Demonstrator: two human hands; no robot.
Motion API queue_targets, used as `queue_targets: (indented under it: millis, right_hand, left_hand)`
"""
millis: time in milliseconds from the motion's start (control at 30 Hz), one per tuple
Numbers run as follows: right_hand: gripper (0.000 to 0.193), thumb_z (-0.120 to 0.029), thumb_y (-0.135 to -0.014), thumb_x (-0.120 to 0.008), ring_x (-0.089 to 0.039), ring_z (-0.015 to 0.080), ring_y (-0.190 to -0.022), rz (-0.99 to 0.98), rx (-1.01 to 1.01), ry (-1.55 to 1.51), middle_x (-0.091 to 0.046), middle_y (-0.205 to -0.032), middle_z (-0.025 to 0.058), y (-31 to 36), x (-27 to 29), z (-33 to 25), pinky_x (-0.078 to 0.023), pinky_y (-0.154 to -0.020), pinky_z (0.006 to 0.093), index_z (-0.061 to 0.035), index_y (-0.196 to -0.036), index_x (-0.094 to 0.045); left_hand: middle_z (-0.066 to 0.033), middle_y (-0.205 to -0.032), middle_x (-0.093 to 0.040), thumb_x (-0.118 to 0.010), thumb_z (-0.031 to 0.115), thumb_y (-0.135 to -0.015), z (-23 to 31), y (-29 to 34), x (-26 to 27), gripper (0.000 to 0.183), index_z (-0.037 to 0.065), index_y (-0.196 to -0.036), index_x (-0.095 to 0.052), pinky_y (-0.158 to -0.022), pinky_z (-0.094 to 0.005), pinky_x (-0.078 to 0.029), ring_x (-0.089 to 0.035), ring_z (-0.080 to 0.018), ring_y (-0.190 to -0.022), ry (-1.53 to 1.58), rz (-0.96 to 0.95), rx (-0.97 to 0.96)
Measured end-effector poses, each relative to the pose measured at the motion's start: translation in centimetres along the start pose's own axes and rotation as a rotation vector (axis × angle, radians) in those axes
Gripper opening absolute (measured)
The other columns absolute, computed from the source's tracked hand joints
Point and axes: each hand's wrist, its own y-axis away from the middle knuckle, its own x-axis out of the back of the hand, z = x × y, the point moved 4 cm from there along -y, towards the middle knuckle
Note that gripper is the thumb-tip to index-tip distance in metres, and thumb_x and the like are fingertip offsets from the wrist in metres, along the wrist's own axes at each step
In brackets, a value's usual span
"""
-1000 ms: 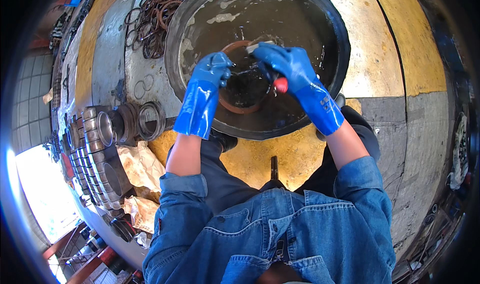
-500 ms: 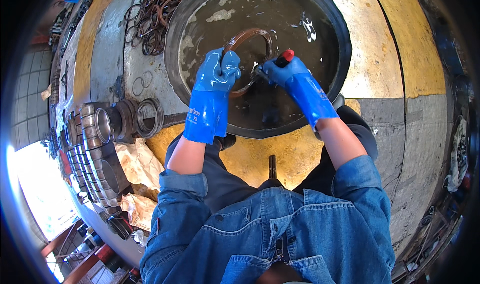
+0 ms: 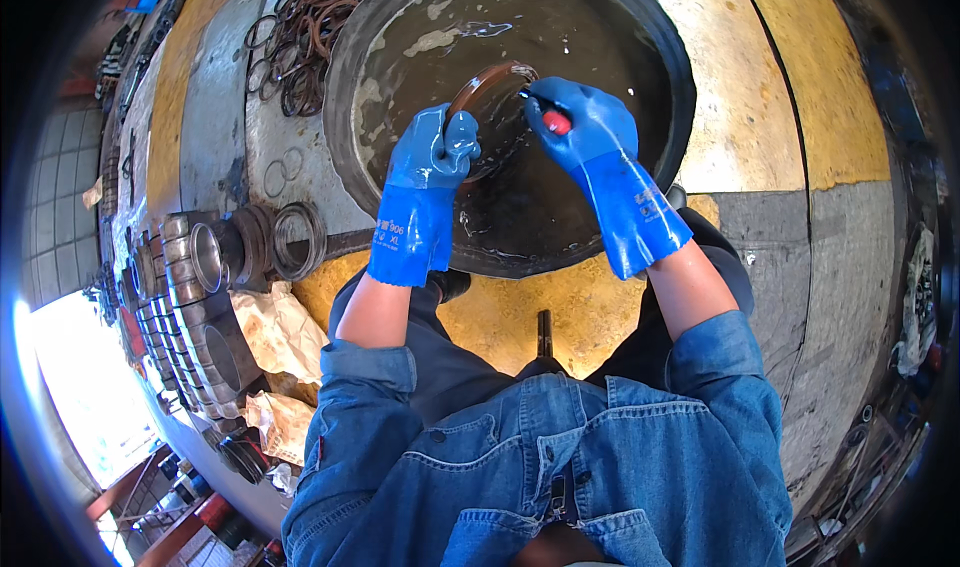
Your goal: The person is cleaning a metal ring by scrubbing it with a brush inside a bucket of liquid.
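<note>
Both my hands wear blue rubber gloves and work over a large black round basin [image 3: 672, 57] filled with dark oily liquid. My left hand [image 3: 432, 155] grips the lower left edge of a brown ring [image 3: 492, 77], held tilted above the liquid. My right hand [image 3: 585, 119] is closed on a small tool with a red handle [image 3: 556, 122], its tip against the ring's right side. The tool's working end is mostly hidden by the glove.
A pile of brown and dark rings [image 3: 310, 17] lies left of the basin. Metal cylinders and sleeves [image 3: 195, 267] stand in rows on the left bench, with crumpled paper [image 3: 280, 332] below them. The floor is painted yellow and grey [image 3: 780, 97].
Both hands have lifted the ring out of the liquid and moved it toward the far side of the basin. The red-handled tool has shifted from the ring's near side to its right edge.
</note>
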Motion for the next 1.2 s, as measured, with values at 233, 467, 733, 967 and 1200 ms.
queue_targets:
  millis: [233,467,733,967,1200]
  right_hand:
    - [0.019,-0.028,-0.087,-0.07,-0.074,0.0326,-0.087,-0.368,-0.569,-0.15,-0.076,-0.092,0.0143,0.8,-4.3,4.8,-0.057,-0.078,0.042,-0.0133,-0.097,-0.077]
    - [0.029,-0.029,-0.088,-0.073,-0.069,0.0171,-0.077,-0.587,-0.836,-0.967,-0.075,-0.084,0.0097,3.8,-5.4,2.1,-0.054,-0.073,0.0306,-0.001,-0.095,-0.076]
    - [0.023,-0.029,-0.091,-0.075,-0.075,0.0287,-0.086,-0.16,-0.334,-0.157,-0.078,-0.096,0.0123,-0.2,-0.7,1.4,-0.058,-0.08,0.0362,-0.0121,-0.106,-0.079]
    - [0.027,-0.033,-0.089,-0.07,-0.074,0.0268,-0.084,-0.455,-0.582,-0.244,-0.076,-0.089,0.013,1.4,-4.8,5.2,-0.058,-0.079,0.0375,-0.0101,-0.101,-0.077]
    - [0.024,-0.019,-0.09,-0.077,-0.071,0.0176,-0.076,-0.538,-0.91,-1.122,-0.076,-0.089,0.0098,4.4,-8.3,3.8,-0.056,-0.071,0.0303,0.0003,-0.103,-0.077]
  left_hand:
    - [-0.0065,-0.09,-0.068,-0.062,0.02,-0.103,1.0,-0.3,-0.1,0.024,-0.001,-0.113,-0.062,-0.066,-0.0299,-0.054,-0.064,-0.0129,-0.073,-0.019,-0.039,-0.038]
    - [-0.0047,-0.081,-0.065,-0.06,0.023,-0.103,0.8,-1.1,-0.2,0.025,-0.001,-0.102,-0.066,-0.059,-0.0303,-0.049,-0.061,-0.0122,-0.068,-0.089,-0.144,0.009]
    - [-0.0044,-0.069,-0.061,-0.061,0.033,-0.103,0.5,-0.9,0.3,0.036,-0.001,-0.095,-0.067,-0.059,-0.0326,-0.048,-0.059,-0.0133,-0.063,-0.222,-0.084,-0.107]
    - [-0.0039,-0.07,-0.061,-0.061,0.03,-0.104,1.4,-1.4,-0.4,0.034,-0.002,-0.096,-0.067,-0.059,-0.0311,-0.048,-0.058,-0.0119,-0.064,-0.148,-0.2,-0.042]
    - [-0.0178,-0.079,-0.069,-0.061,0.032,-0.101,1.1,-1.2,-0.2,0.031,0.002,-0.096,-0.072,-0.066,-0.0434,-0.054,-0.07,-0.034,-0.074,-0.144,-0.124,-0.026]
